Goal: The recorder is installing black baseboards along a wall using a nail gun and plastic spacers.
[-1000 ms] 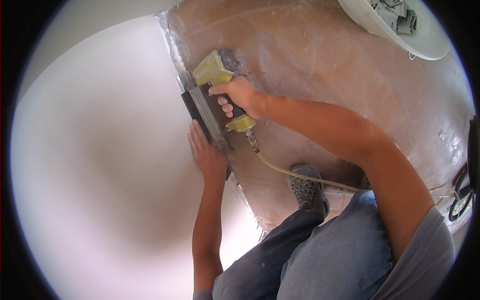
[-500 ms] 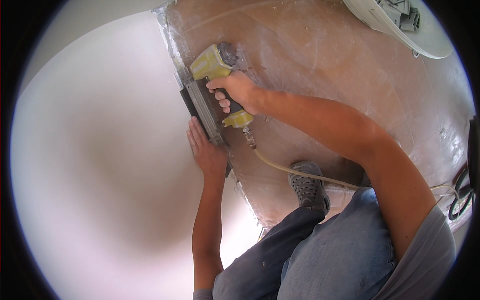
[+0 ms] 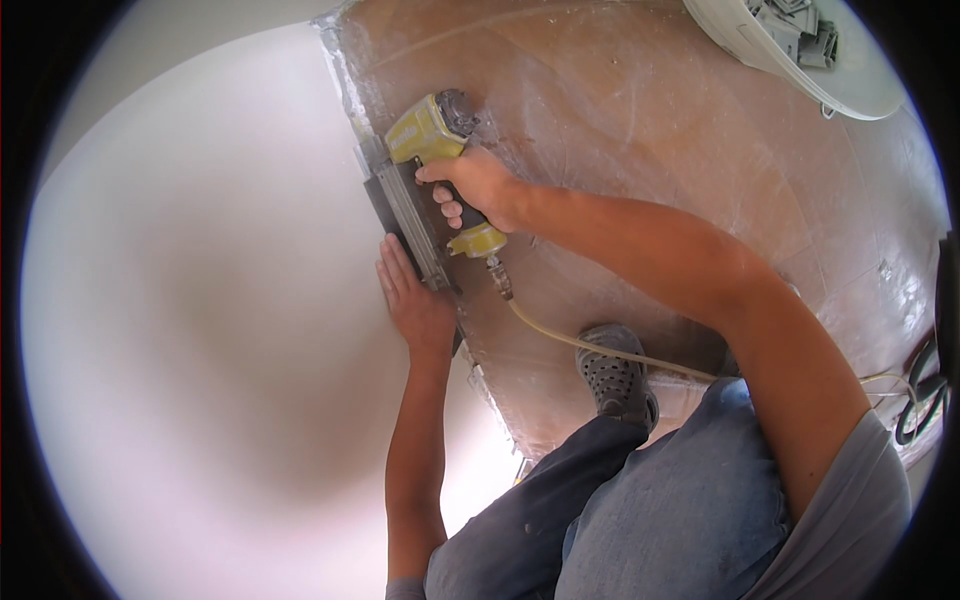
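Seems to be fastening a dark strip [image 3: 380, 206] along the base of the white wall [image 3: 200, 250]. Holds a yellow nail gun [image 3: 424, 130] at its far end, beside the floor [image 3: 620, 130], with the fingers of the right hand [image 3: 480, 190] clamped around the handle. Lays the left hand [image 3: 418, 312] over the strip, with fingers outstretched, gripping nothing. Probably calls next for steady pressure and careful alignment. Includes, farther right, 1 white bucket [image 3: 735, 42] containing grey pieces [image 3: 820, 46].

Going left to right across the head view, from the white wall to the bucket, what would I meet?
White wall → left hand, fingers extended → right hand, gripping the yellow nail gun → grey clog → white bucket with grey pieces inside.
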### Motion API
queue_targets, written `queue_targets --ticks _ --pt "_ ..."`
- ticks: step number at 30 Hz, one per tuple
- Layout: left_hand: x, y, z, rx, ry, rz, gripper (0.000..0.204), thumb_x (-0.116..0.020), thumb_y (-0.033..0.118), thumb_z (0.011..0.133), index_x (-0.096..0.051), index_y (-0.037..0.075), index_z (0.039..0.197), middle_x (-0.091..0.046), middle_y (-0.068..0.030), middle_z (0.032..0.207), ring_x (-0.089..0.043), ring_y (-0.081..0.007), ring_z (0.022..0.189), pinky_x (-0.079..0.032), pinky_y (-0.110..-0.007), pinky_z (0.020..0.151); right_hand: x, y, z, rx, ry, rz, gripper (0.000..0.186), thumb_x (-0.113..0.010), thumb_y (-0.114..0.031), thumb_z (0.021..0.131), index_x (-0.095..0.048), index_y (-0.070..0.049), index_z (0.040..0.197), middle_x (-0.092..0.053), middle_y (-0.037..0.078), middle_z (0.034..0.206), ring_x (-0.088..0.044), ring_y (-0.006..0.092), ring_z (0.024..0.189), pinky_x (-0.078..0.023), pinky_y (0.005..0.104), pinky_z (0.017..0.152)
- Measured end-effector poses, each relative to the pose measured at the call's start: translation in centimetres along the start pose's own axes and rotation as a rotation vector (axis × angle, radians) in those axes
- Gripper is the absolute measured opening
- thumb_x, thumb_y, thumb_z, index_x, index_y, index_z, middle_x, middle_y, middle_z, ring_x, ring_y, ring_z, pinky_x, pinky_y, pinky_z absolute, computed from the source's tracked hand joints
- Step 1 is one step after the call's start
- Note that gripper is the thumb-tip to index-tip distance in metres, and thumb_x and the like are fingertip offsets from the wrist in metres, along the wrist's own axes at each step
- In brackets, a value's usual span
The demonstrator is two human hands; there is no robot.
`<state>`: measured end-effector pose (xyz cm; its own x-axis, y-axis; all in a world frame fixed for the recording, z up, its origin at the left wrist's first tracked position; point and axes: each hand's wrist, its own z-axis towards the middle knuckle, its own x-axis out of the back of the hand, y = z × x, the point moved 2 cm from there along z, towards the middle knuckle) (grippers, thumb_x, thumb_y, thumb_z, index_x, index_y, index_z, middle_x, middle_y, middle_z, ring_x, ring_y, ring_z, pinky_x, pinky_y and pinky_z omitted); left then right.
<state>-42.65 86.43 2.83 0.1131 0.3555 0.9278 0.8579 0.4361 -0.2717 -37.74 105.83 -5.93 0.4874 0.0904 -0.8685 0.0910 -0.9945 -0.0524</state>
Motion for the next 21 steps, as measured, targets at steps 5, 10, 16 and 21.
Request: queue_targets --ticks 5,10,16,21 --pt "0.4 0.1 0.9 0.052 0.0 -0.069 0.064 -0.062 0.003 0.085 -0.044 -0.009 0.145 -0.036 -0.0225 0.16 -0.032 -0.0393 0.15 -0.028 -0.051 0.124 -0.2 -1.4 -1.4 -0.001 0.092 -0.012 0.014 -0.067 -0.02 0.093 -0.06 -0.008 0.094 -0.05 0.001 0.067 -0.047 0.013 0.053 -0.04 0.0325 0.048" --pt "3.1 -0.1 4.2 -0.049 0.242 -0.037 0.029 -0.063 0.002 0.086 -0.065 -0.005 0.114 -0.05 -0.0234 0.147 -0.046 -0.044 0.135 -0.039 -0.052 0.112 1.3 -3.3 -7.2 -0.026 0.167 -0.049 0.019 -0.068 -0.021 0.092 -0.06 -0.005 0.1 -0.048 0.0 0.066 -0.045 0.0128 0.051 -0.039 0.0319 0.048" --pt "3.4 1.6 9.5 0.139 0.3 -0.203 0.036 -0.066 0.005 0.088 -0.063 -0.008 0.122 -0.053 -0.0214 0.143 -0.047 -0.0429 0.131 -0.038 -0.05 0.113 4.6 -3.5 -15.0 -0.041 0.173 -0.027 0.026 -0.068 -0.02 0.092 -0.058 -0.002 0.108 -0.045 -0.001 0.065 -0.044 0.0128 0.05 -0.038 0.0315 0.048" --pt "3.9 1.8 10.7 0.232 0.275 -0.2 0.04 -0.066 0.005 0.087 -0.062 -0.008 0.125 -0.054 -0.0214 0.142 -0.047 -0.0423 0.131 -0.037 -0.05 0.114 5.3 -3.5 -18.7 -0.023 0.192 -0.056 0.027 -0.067 -0.019 0.093 -0.057 -0.001 0.11 -0.045 0.0 0.065 -0.044 0.0131 0.05 -0.038 0.0315 0.049"
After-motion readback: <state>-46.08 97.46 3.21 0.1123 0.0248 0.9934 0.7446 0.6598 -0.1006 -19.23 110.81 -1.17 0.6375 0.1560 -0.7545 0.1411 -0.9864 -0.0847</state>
